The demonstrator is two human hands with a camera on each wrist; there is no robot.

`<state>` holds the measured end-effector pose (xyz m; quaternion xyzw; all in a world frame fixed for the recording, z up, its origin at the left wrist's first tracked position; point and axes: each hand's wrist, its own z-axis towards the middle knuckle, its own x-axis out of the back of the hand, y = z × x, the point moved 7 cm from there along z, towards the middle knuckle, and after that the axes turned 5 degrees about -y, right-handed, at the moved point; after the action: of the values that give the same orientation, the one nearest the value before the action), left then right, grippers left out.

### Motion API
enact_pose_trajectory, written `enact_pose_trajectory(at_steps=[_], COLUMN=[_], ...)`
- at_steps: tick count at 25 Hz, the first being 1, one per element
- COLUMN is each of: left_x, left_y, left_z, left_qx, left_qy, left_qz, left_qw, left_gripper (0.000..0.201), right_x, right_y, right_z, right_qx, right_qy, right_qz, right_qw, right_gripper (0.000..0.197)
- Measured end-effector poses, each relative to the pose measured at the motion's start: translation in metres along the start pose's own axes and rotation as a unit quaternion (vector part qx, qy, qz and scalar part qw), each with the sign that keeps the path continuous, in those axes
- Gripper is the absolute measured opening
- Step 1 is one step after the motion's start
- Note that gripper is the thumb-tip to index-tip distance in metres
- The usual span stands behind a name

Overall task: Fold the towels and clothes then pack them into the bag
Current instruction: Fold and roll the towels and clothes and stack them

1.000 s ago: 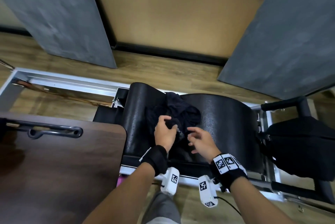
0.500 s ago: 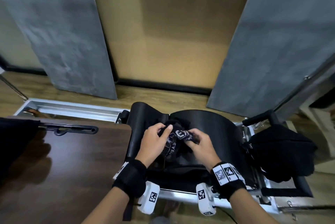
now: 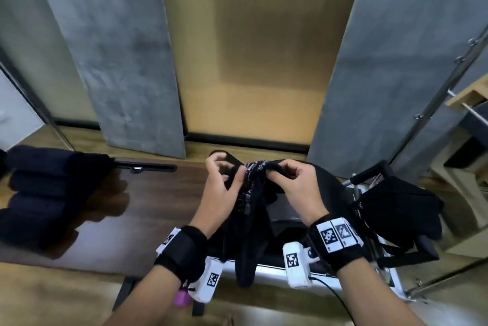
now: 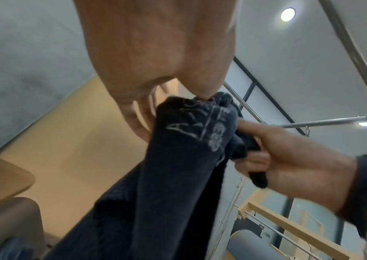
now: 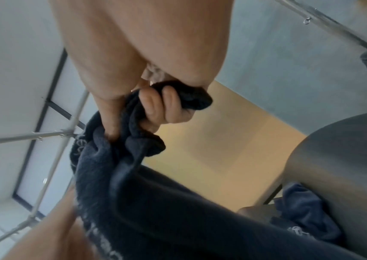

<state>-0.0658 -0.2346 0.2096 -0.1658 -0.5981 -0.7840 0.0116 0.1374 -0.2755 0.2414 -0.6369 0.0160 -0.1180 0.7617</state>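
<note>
The right fingers (image 5: 167, 105) are curled round a bunched top edge of the dark towel (image 3: 248, 209), with cloth squeezed between them and the thumb; the right hand (image 3: 298, 188) clamps it at the upper right of the bundle. The left hand (image 3: 219, 188) meets the same edge from the other side: in its wrist view the thumb and fingertips (image 4: 142, 121) pinch the fold that carries pale lettering, though blur makes it hard to say how many fingers are actually on the cloth. In the head view its outer fingers stand spread and free of the fabric. The two hands sit close together, the gathered edge between them.

From that edge the towel hangs straight down between the wrists, clear of the surfaces below, its lower end reaching past the wrist cameras. Behind and under it lies a curved black pad (image 3: 324, 180). To the left, a brown table (image 3: 148, 206) bears a stack of folded towels (image 3: 50, 193). To the right, well apart from the hands, a black bag (image 3: 396, 209) sits on a metal frame (image 3: 353, 185).
</note>
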Motion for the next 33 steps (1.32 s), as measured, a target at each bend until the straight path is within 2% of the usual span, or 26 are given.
enact_pose_trajectory(at_steps=[2,3,4,5,7,9,11,13,15,17,20,22,24,26,28,31,33], left_x=[0.0,-0.004,-0.002,0.002,0.02,0.045,0.075,0.107,0.146,0.182,0.214,0.237,0.263,0.293,0.324,0.371,0.393], left_y=[0.011,0.013,0.016,0.018,0.022,0.024,0.023,0.02,0.014,0.007,0.003,0.001,-0.002,-0.008,-0.01,-0.006,-0.011], left_z=[-0.03,-0.042,-0.056,-0.066,-0.079,-0.091,-0.101,-0.11,-0.118,-0.129,-0.144,-0.152,-0.158,-0.163,-0.164,-0.171,-0.175], left_qx=[-0.026,-0.041,-0.066,-0.094,-0.13,-0.127,-0.108,-0.099,-0.086,-0.068,-0.038,-0.041,-0.072,-0.115,-0.145,-0.218,-0.2], left_qy=[-0.045,-0.063,-0.07,-0.065,-0.029,-0.015,-0.021,-0.027,-0.026,-0.025,-0.066,-0.105,-0.136,-0.147,-0.125,-0.083,-0.082], left_qz=[-0.069,-0.051,-0.017,0.013,0.04,0.015,-0.035,-0.048,-0.02,0.007,-0.017,-0.031,0.01,0.055,0.063,0.092,0.07], left_qw=[0.996,0.996,0.995,0.993,0.99,0.992,0.993,0.994,0.996,0.997,0.997,0.993,0.988,0.981,0.979,0.968,0.974], left_gripper=[0.097,0.113,0.116,0.103,0.056,0.028,0.014,0.013,0.019,0.026,0.027,0.046,0.07,0.066,0.054,0.04,0.03], right_x=[-0.017,-0.024,-0.032,-0.039,-0.052,-0.07,-0.091,-0.104,-0.114,-0.124,-0.146,-0.167,-0.184,-0.199,-0.213,-0.236,-0.248], right_y=[-0.025,-0.033,-0.041,-0.046,-0.056,-0.067,-0.078,-0.084,-0.089,-0.093,-0.102,-0.11,-0.121,-0.135,-0.148,-0.155,-0.159], right_z=[-0.013,-0.016,-0.021,-0.025,-0.035,-0.047,-0.061,-0.072,-0.081,-0.093,-0.11,-0.121,-0.132,-0.139,-0.144,-0.147,-0.147], right_qx=[0.008,0.009,0.009,0.007,-0.003,-0.014,-0.014,0.0,0.015,0.018,0.009,0.003,-0.011,0.004,0.021,0.02,0.027], right_qy=[-0.021,-0.031,-0.037,-0.039,-0.045,-0.073,-0.105,-0.114,-0.09,-0.061,-0.026,-0.013,0.0,0.01,0.012,0.04,0.063], right_qz=[0.002,0.004,0.004,0.0,-0.001,0.005,-0.01,-0.061,-0.095,-0.106,-0.133,-0.163,-0.157,-0.165,-0.185,-0.158,-0.112], right_qw=[1.0,0.999,0.999,0.999,0.999,0.997,0.994,0.992,0.991,0.992,0.991,0.986,0.988,0.986,0.982,0.986,0.991], right_gripper=[0.04,0.048,0.056,0.063,0.067,0.057,0.039,0.029,0.019,0.024,0.027,0.025,0.031,0.04,0.043,0.034,0.026])
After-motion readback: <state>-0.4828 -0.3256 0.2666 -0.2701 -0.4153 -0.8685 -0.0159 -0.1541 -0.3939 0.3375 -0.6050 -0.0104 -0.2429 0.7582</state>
